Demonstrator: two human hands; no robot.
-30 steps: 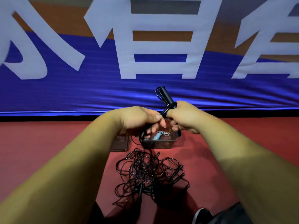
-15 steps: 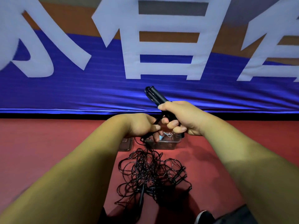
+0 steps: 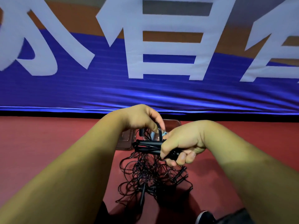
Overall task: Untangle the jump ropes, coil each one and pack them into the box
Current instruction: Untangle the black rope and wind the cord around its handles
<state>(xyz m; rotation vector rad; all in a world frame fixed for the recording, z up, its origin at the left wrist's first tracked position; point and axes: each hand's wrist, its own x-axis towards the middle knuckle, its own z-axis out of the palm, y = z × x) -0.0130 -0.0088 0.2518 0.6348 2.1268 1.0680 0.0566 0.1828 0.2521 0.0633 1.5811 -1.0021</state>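
A heap of tangled black jump ropes (image 3: 152, 177) lies on the red floor between my forearms. My right hand (image 3: 182, 143) grips a bundle of black handles (image 3: 147, 145) that lies level and points left. My left hand (image 3: 142, 118) is above it and pinches a black cord loop (image 3: 159, 130) that arches down to the bundle. The clear plastic box (image 3: 171, 124) stands just beyond my hands, mostly hidden by them; a small light-blue item shows inside it.
A dark flat lid or tray (image 3: 126, 139) lies on the floor left of the box. A blue and orange banner (image 3: 145, 88) with large white characters closes off the far side. A dark shoe (image 3: 203, 217) shows at the bottom edge.
My right hand has come down and turned the handle bundle from upright to level. My left hand has risen above it, pulling a loop of cord.
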